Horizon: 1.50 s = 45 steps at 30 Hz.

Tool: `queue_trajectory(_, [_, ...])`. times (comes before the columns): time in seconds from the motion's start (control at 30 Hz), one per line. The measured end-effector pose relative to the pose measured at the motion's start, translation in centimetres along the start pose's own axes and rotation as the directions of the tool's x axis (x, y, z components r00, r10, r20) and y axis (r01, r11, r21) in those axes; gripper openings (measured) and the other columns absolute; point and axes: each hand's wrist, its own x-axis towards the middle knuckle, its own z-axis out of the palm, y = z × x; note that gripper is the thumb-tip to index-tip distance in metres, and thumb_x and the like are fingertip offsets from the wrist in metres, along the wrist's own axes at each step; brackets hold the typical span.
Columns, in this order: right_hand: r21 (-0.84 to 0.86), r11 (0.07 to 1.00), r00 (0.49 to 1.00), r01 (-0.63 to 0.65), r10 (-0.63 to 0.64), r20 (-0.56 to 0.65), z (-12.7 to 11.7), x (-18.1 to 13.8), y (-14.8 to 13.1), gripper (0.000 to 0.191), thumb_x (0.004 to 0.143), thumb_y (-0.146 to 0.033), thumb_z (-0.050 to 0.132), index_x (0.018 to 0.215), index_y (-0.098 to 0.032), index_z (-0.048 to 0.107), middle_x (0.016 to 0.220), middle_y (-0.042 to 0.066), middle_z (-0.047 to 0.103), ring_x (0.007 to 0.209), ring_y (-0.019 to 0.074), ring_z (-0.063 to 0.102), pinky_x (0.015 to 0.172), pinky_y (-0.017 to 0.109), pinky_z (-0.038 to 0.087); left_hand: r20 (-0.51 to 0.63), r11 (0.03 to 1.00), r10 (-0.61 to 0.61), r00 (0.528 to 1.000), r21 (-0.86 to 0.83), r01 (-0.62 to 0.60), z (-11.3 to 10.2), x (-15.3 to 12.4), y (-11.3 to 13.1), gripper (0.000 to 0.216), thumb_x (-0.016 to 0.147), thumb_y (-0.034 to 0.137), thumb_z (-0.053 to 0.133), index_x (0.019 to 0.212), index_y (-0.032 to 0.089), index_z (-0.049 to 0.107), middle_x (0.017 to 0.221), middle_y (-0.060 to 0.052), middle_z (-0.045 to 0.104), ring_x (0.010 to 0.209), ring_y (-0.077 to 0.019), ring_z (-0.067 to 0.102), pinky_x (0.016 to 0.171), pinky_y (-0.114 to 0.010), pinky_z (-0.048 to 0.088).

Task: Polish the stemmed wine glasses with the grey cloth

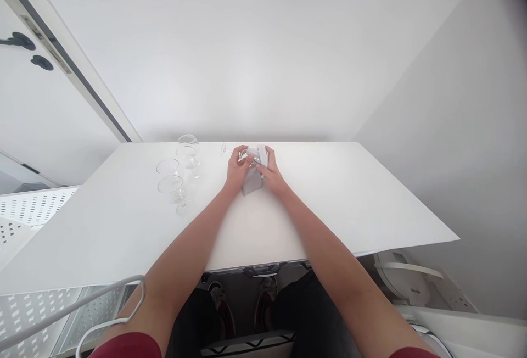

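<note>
Over the middle of the white table, my left hand [238,167] is closed around the bowl of a wine glass [247,154]. The glass lies on its side in the air, its stem and foot pointing left. My right hand [272,171] grips a light grey cloth [252,181] at the rim of the glass. Part of the cloth is bunched between the hands and part hangs down toward the table. My fingers hide much of the bowl.
Several clear stemmed glasses [170,184] stand on the left of the white table [329,199]. A white wire rack [111,292] juts in at lower left. The wall rises behind the table, and a door [37,89] with dark handles is at far left.
</note>
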Motion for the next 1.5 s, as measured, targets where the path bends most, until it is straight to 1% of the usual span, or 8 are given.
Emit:
queue_trajectory(0.17, [0.088,0.994,0.993,-0.065,0.056,0.099,-0.9,0.2,0.1,0.096,0.071,-0.015,0.069,0.158,-0.037,0.034,0.137,0.003,0.059,0.116,0.0209,0.060,0.095,0.034,0.053,0.102,0.998,0.048,0.994,0.032,-0.051,0.2,-0.3,0.6,0.045,0.086,0.056,0.073,0.119,0.027,0.063,0.131,-0.010,0.064,0.108,-0.0221,0.065,0.092,-0.034,0.054])
queue_trajectory(0.3, [0.146,0.988,0.998,-0.056,0.058,-0.012,-1.2,0.6,0.4,0.099,0.066,-0.012,0.062,0.158,-0.038,0.035,0.128,0.001,0.063,0.108,0.0205,0.062,0.087,0.031,0.054,0.099,0.997,0.082,0.992,0.005,-0.083,0.1,-0.2,0.6,0.043,0.087,0.053,0.073,0.119,0.027,0.062,0.131,-0.010,0.063,0.110,-0.0226,0.064,0.093,-0.036,0.054])
queue_trajectory(0.47, [0.029,0.995,0.995,-0.095,0.094,0.012,-0.9,0.6,0.6,0.098,0.062,-0.009,0.060,0.154,-0.037,0.043,0.125,0.001,0.066,0.104,0.0208,0.062,0.085,0.031,0.053,0.083,0.995,0.086,0.993,0.034,-0.089,-0.2,-0.1,0.4,0.040,0.086,0.051,0.075,0.115,0.026,0.065,0.130,-0.010,0.063,0.116,-0.0246,0.063,0.095,-0.037,0.054])
queue_trajectory(0.67, [0.165,0.980,0.988,-0.106,0.122,-0.090,-1.1,0.9,0.9,0.103,0.059,-0.012,0.060,0.156,-0.039,0.038,0.121,0.000,0.065,0.098,0.0188,0.062,0.077,0.028,0.053,0.080,0.998,0.054,0.995,0.012,-0.055,-0.1,-0.2,0.5,0.041,0.085,0.051,0.076,0.116,0.026,0.064,0.131,-0.010,0.063,0.107,-0.0227,0.066,0.090,-0.037,0.055])
queue_trajectory(0.8, [0.122,0.982,0.990,-0.143,0.143,0.011,-1.3,0.9,0.8,0.097,0.057,-0.010,0.059,0.150,-0.035,0.048,0.114,0.000,0.067,0.093,0.0187,0.062,0.072,0.026,0.052,0.070,0.995,0.091,0.993,0.025,-0.093,-0.1,-0.1,0.4,0.041,0.082,0.050,0.079,0.112,0.025,0.065,0.127,-0.010,0.065,0.115,-0.0247,0.063,0.094,-0.037,0.054])
queue_trajectory(0.97, [0.200,0.973,0.978,-0.116,0.148,-0.148,-1.6,1.1,0.6,0.099,0.056,-0.012,0.059,0.150,-0.038,0.044,0.112,-0.002,0.068,0.092,0.0167,0.064,0.072,0.024,0.052,0.063,0.998,0.045,0.997,0.030,-0.047,0.0,0.0,-0.1,0.042,0.084,0.046,0.078,0.118,0.026,0.064,0.133,-0.010,0.061,0.111,-0.0231,0.066,0.097,-0.039,0.054])
queue_trajectory(1.13, [0.251,0.956,0.983,-0.152,0.173,-0.066,-1.8,1.1,0.6,0.093,0.056,-0.011,0.060,0.145,-0.035,0.050,0.109,-0.001,0.069,0.092,0.0182,0.065,0.072,0.026,0.053,0.041,0.997,0.062,0.997,0.041,-0.064,0.1,-0.1,-0.1,0.041,0.082,0.042,0.080,0.118,0.026,0.066,0.127,-0.010,0.064,0.120,-0.0259,0.064,0.100,-0.039,0.054])
queue_trajectory(1.5, [0.215,0.961,0.973,-0.171,0.200,-0.119,-2.6,1.2,0.3,0.092,0.056,-0.009,0.057,0.144,-0.036,0.053,0.107,-0.001,0.070,0.094,0.0188,0.065,0.072,0.026,0.054,0.064,0.998,-0.009,0.998,0.070,0.004,-0.1,-0.1,-0.3,0.044,0.080,0.041,0.083,0.119,0.026,0.068,0.124,-0.009,0.067,0.096,-0.0222,0.072,0.088,-0.038,0.057])
